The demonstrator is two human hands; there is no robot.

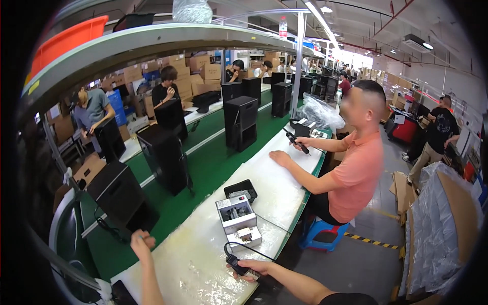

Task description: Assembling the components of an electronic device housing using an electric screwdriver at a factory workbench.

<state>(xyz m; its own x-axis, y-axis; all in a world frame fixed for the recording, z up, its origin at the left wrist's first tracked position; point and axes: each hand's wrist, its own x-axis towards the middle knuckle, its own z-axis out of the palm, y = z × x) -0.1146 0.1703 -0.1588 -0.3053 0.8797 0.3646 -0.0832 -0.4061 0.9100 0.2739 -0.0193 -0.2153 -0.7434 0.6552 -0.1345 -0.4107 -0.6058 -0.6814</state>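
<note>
My right hand [252,269] is wrapped round a black electric screwdriver [234,261], whose cable curves up and away to the right. It rests low over the plastic-covered bench [198,254]. Just beyond stands a light grey screw feeder [238,216] with an open top and a red switch. Behind that is a black tray [241,191] of small pale parts. My left hand [142,245] is raised at the bench's left side with its fingers curled in; what they hold, if anything, is too small to tell. The nearest black speaker cabinet [122,195] stands beyond it.
More black cabinets [161,157] line the green conveyor [206,178]. A co-worker in a salmon shirt [358,162] sits at the right on a blue stool [325,235], holding a black tool [297,142]. A metal shelf [178,36] runs overhead. Clear plastic wrap [320,112] lies farther along the bench.
</note>
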